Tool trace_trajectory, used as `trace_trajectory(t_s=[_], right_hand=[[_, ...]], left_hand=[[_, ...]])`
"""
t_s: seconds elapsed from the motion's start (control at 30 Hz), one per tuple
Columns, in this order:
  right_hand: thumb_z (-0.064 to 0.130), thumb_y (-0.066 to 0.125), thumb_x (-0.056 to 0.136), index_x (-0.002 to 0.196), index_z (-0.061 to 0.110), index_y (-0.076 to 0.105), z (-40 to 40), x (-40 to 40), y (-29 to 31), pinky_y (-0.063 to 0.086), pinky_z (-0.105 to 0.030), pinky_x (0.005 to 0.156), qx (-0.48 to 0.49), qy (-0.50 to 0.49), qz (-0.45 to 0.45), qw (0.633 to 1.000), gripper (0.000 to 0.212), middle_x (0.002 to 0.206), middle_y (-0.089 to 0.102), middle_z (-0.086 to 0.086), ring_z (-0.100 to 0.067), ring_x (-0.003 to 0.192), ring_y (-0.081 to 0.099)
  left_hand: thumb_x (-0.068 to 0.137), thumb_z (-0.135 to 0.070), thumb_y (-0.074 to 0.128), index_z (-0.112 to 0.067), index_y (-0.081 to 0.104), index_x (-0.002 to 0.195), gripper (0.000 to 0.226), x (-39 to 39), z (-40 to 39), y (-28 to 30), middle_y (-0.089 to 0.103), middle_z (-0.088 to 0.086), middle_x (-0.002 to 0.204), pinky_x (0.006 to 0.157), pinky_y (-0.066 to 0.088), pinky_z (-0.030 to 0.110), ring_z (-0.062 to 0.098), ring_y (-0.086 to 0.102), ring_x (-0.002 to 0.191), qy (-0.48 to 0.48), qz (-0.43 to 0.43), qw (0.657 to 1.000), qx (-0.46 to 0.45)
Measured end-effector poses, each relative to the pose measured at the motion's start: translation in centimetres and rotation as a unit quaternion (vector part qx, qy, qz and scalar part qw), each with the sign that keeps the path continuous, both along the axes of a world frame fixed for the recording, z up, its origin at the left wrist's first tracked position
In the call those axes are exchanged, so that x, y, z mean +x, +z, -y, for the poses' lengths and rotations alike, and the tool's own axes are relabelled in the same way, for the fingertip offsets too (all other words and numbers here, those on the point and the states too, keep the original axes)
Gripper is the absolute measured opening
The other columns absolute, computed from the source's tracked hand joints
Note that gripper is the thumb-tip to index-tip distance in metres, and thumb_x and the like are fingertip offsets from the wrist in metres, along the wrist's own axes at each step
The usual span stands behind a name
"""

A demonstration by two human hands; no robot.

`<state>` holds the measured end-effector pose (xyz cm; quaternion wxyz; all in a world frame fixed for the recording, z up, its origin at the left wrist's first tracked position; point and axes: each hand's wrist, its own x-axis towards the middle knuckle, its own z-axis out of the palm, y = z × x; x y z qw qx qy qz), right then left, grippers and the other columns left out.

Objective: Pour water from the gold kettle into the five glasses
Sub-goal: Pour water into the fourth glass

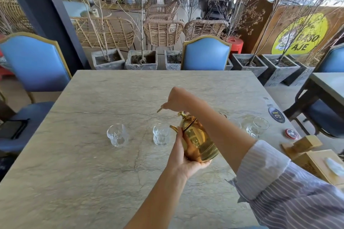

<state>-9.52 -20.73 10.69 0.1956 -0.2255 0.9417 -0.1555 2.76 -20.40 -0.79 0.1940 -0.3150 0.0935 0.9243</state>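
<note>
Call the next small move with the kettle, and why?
Probably tip the gold kettle a little further left so its spout clears the rim of the nearest glass. The left hand cradles its base, the right hand grips the handle above, and the spout sits just beside that glass.

I see the kettle (197,139) held above the surface (83,163); two glasses (117,135) (161,134) stand to its left, and two more (257,127) (235,123) to its right.

Café terrace, stone-topped table (93,154), blue padded chairs (205,55), stacked rattan chairs (162,31), concrete planters (141,60), yellow round sign (301,33)
</note>
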Motion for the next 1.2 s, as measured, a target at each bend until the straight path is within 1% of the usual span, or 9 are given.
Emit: trace_trajectory(t_s=[0.1,0.43,0.63,0.73,0.83,1.0,1.07,1.13,1.2], right_hand=[[0.031,0.064,0.092,0.059,0.011,0.037,0.1,0.3,0.6,0.033,-0.024,0.042,0.008,-0.001,-0.003,1.0,0.047,0.061,0.043,-0.003,-0.016,0.048,0.042],[0.029,0.064,0.092,0.059,0.009,0.038,0.1,0.9,2.3,0.035,-0.026,0.043,0.007,0.013,-0.026,1.0,0.047,0.059,0.044,-0.003,-0.016,0.046,0.042],[0.03,0.065,0.092,0.059,0.011,0.038,0.0,1.0,2.7,0.035,-0.025,0.043,-0.002,0.02,-0.04,0.999,0.047,0.058,0.044,-0.003,-0.015,0.047,0.041],[0.033,0.066,0.091,0.058,0.01,0.038,0.0,0.9,2.5,0.033,-0.025,0.044,-0.004,0.013,-0.048,0.999,0.048,0.058,0.043,-0.003,-0.015,0.048,0.039],[0.033,0.066,0.09,0.058,0.01,0.039,-0.3,1.0,2.2,0.032,-0.024,0.044,-0.014,0.01,-0.042,0.999,0.048,0.058,0.042,-0.003,-0.015,0.048,0.038],[0.033,0.066,0.089,0.061,0.005,0.047,-0.9,1.2,0.8,0.03,-0.026,0.044,-0.049,-0.015,-0.032,0.998,0.044,0.054,0.044,-0.004,-0.017,0.045,0.037],[0.035,0.066,0.088,0.067,0.004,0.056,-1.2,1.4,0.0,0.03,-0.026,0.045,-0.06,-0.023,-0.032,0.997,0.039,0.058,0.048,-0.007,-0.019,0.05,0.039],[0.038,0.065,0.089,0.075,-0.002,0.067,-1.4,1.7,-1.0,0.034,-0.029,0.05,-0.074,-0.033,-0.025,0.996,0.042,0.065,0.053,-0.01,-0.021,0.056,0.044],[0.039,0.063,0.09,0.085,-0.009,0.07,-1.7,1.9,-2.0,0.037,-0.03,0.054,-0.084,-0.048,-0.019,0.995,0.049,0.068,0.057,-0.01,-0.02,0.06,0.049]], left_hand=[[0.072,-0.059,0.082,-0.008,0.053,0.144,0.093,0.1,0.0,0.4,0.058,0.028,0.143,0.116,0.033,0.068,0.049,0.05,0.135,0.001,0.001,1.0,0.01],[0.061,-0.052,0.085,-0.007,0.056,0.14,0.096,0.7,-0.2,2.3,0.063,0.028,0.138,0.113,0.037,0.067,0.049,0.055,0.13,0.011,-0.01,1.0,0.021],[0.071,-0.056,0.082,-0.007,0.057,0.14,0.088,0.8,-0.3,2.5,0.064,0.028,0.137,0.112,0.037,0.068,0.05,0.055,0.13,0.01,-0.015,0.999,0.029],[0.067,-0.055,0.084,-0.008,0.056,0.141,0.093,0.9,-0.1,2.3,0.062,0.027,0.14,0.117,0.032,0.066,0.048,0.053,0.133,0.001,-0.028,0.999,0.032],[0.073,-0.058,0.082,-0.009,0.057,0.142,0.088,0.9,0.0,1.8,0.062,0.026,0.141,0.119,0.03,0.066,0.048,0.052,0.135,-0.005,-0.031,0.999,0.027],[0.079,-0.059,0.078,-0.009,0.058,0.141,0.083,1.3,0.3,1.3,0.061,0.026,0.141,0.116,0.033,0.066,0.047,0.052,0.133,-0.012,-0.017,1.0,-0.002],[0.079,-0.057,0.077,-0.008,0.058,0.14,0.08,1.5,0.4,0.8,0.062,0.026,0.137,0.102,0.043,0.066,0.047,0.056,0.123,-0.015,-0.01,1.0,-0.018],[0.078,-0.055,0.08,-0.009,0.061,0.138,0.078,1.7,0.6,0.2,0.065,0.026,0.135,0.091,0.049,0.066,0.048,0.058,0.121,-0.016,-0.005,1.0,-0.026],[0.077,-0.055,0.082,-0.009,0.065,0.134,0.075,2.0,0.9,-0.3,0.068,0.025,0.133,0.097,0.049,0.066,0.047,0.058,0.125,-0.019,-0.003,0.999,-0.035]])
